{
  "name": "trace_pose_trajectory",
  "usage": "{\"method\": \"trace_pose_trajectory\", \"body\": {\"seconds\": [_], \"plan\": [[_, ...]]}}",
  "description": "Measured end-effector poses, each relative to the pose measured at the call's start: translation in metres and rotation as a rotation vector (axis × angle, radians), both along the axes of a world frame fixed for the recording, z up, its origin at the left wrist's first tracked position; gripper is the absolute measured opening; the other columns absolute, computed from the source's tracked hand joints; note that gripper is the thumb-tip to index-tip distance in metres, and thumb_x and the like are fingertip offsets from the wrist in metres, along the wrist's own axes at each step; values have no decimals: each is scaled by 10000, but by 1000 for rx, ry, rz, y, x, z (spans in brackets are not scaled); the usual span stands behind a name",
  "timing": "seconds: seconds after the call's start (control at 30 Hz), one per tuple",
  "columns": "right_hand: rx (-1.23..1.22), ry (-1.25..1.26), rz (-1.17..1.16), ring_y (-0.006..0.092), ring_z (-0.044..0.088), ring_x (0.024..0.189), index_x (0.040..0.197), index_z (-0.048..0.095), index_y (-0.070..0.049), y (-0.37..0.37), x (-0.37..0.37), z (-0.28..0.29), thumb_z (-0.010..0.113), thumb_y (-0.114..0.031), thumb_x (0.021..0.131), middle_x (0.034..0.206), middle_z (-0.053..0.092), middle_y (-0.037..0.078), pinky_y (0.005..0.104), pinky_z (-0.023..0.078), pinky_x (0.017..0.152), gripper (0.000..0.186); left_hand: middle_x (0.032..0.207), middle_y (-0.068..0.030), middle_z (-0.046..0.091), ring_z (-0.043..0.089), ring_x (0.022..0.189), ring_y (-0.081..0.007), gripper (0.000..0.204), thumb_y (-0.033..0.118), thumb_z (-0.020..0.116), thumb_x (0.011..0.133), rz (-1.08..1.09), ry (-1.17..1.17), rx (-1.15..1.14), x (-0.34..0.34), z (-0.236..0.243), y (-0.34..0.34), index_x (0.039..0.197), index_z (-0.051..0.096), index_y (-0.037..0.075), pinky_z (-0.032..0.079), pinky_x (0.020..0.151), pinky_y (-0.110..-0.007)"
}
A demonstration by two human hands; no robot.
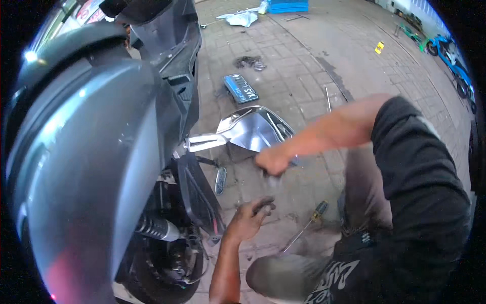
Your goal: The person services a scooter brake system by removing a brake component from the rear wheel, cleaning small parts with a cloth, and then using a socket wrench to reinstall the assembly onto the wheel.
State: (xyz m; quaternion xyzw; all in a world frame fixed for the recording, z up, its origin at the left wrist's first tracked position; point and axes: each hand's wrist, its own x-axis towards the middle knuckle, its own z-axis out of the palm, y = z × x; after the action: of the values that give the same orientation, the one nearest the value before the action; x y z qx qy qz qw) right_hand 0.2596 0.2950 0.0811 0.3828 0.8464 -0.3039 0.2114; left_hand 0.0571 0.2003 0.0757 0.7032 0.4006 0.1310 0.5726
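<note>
Silver panel (251, 129) sat just right of the scooter (96, 147), its outer edge facing wide paving (296, 83)

Paving showed between the scooter's edge and the left hand (248, 219), its fingers half curled; the right hand (274, 160), blurred, was farther from the scooter, by the panel's outer edge. The two hands were apart; whether either gripped anything, I could not tell. Right of the scooter I counted one panel, one number plate (240, 88), one screwdriver (320, 209) and one yellow container (379, 47)
</note>
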Motion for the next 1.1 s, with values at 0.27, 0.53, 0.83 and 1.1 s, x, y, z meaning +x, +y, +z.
{"method": "trace_pose_trajectory", "body": {"seconds": [0.27,0.53,0.83,1.1], "plan": [[478,731,-1118,230,606,731,932,592,-21,160,109,18,638,-186,663,809,635,131,361,472,633,319,878,-173,628,613,803,-284,283,215,592,795,268,237,874,64,120,104,992,585,11,455,749,-354],[626,1275,-1184,274,618,775,911,599,-23,391,38,57,630,-166,652,835,631,160,350,483,689,297,766,-74,633,616,683,-216,340,395,679,656,226,813,893,77,92,129,840,630,113,456,659,-368],[447,1191,-1118,325,586,925,914,605,1,531,-89,116,609,-129,652,931,616,197,374,463,803,293,662,-43,621,612,615,-201,268,322,647,652,304,883,812,103,106,144,829,648,121,466,626,-365],[738,1149,-969,370,545,965,1080,523,6,530,31,77,601,-232,742,1030,570,221,413,441,832,421,638,-42,617,604,598,-201,231,322,604,692,269,1038,778,99,107,142,799,663,125,467,631,-363]]}}
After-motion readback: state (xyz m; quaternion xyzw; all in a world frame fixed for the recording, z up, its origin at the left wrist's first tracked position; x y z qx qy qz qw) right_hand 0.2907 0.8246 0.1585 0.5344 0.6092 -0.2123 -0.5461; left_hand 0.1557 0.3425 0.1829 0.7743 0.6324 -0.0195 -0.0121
